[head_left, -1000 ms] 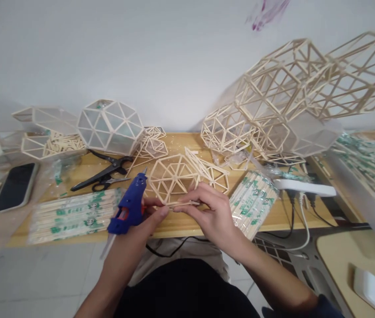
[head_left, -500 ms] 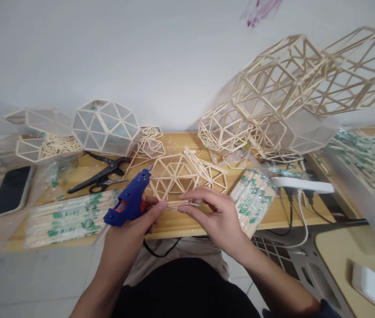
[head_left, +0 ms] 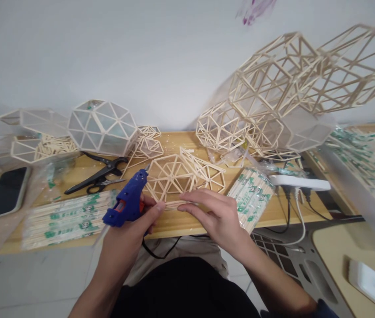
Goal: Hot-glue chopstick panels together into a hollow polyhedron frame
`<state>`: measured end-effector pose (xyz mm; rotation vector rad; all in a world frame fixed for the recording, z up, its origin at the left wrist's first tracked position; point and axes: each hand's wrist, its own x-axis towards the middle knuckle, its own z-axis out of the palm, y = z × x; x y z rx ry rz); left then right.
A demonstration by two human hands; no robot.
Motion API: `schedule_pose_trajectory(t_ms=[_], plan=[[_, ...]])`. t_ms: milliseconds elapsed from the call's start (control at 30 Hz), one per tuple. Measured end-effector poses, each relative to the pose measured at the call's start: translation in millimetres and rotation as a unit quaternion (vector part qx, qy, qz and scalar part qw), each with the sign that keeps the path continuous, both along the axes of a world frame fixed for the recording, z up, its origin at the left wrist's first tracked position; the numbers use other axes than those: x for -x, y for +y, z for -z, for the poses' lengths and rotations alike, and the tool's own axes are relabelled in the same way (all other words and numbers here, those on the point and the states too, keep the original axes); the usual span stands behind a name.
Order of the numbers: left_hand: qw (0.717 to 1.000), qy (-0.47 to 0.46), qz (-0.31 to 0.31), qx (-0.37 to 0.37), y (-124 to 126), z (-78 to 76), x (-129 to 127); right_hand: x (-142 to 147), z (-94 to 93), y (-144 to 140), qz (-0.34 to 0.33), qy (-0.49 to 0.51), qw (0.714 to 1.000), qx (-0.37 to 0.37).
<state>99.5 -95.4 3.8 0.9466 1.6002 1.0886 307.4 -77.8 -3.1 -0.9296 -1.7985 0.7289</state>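
My left hand (head_left: 142, 223) is closed around a blue hot glue gun (head_left: 126, 201), whose nozzle points up and away. Its thumb also presses the left end of short wooden sticks (head_left: 172, 204) at the near edge of a dome-like stick frame (head_left: 171, 177). The fingers of my right hand (head_left: 218, 212) pinch those sticks from the right, thumb below and index finger above. How many sticks lie between my hands I cannot tell. More joined stick triangles (head_left: 210, 176) lie against the frame's right side.
Left on the table (head_left: 170, 229) are black scissors (head_left: 99, 174), a phone (head_left: 7, 193) and a packet of wrapped chopsticks (head_left: 71, 218). A second packet (head_left: 251, 198) and a white power strip (head_left: 301, 183) lie right. Large stick lattices (head_left: 280, 79) and a covered polyhedron (head_left: 103, 126) stand behind.
The whole scene sits slightly further left in the view, as the camera has turned a little. Both hands keep their hold on the sticks, with hardly any visible movement.
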Motion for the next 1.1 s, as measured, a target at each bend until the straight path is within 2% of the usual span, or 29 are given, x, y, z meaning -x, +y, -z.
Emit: schedule_pose_trajectory(t_ms=[200,367,600,967,1100], plan=[[1.0,-0.005,0.0,0.002,-0.3,1.0,0.6,0.5,2.1,1.7,-0.016,-0.004,1.0,-0.009],[0.999,-0.035,-0.024,0.0,0.9,2.8,0.4,0.8,4.8,2.4,-0.017,-0.012,0.999,-0.045],[0.998,-0.057,-0.023,-0.008,1.2,2.2,0.0,5.8,5.6,1.8,0.002,0.051,0.999,-0.001],[0.997,-0.06,-0.038,-0.003,1.5,3.0,-0.8,3.6,5.0,2.0,0.001,0.01,0.999,-0.039],[0.998,-0.058,-0.025,-0.012,1.5,4.5,-0.3,3.4,5.7,2.0,0.001,0.007,0.999,-0.037]])
